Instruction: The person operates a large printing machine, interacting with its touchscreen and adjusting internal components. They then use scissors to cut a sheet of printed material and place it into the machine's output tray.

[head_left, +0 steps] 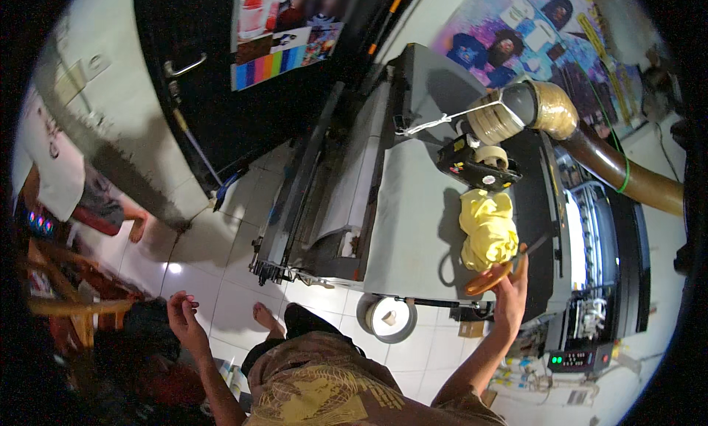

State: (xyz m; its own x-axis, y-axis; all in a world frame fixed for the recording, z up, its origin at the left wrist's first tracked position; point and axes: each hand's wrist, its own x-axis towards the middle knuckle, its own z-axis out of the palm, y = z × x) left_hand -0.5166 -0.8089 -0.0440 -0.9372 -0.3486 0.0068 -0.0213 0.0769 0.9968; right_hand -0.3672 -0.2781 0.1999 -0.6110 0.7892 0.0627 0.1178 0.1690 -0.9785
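My right hand [509, 292] is closed round a pair of orange-handled scissors [483, 280] above the near right part of a grey-topped machine [409, 234]. The dark blade end points to the far right. Just beyond the hand lies a crumpled yellow cloth [487, 223] on the machine's top. Behind the cloth, a black tray [461, 172] holds a roll of tape [490, 158] and small items I cannot make out. My left hand [184, 315] hangs in the air over the floor at the left, fingers loosely bent and apart, holding nothing.
A brown duct pipe [612, 161] tied with white string runs above the machine's far right. At the right stands a lit printer-like unit [586, 234]. A round bin [387, 319] stands below the front edge. Another person [96, 197] is at the far left, near a black door [192, 28].
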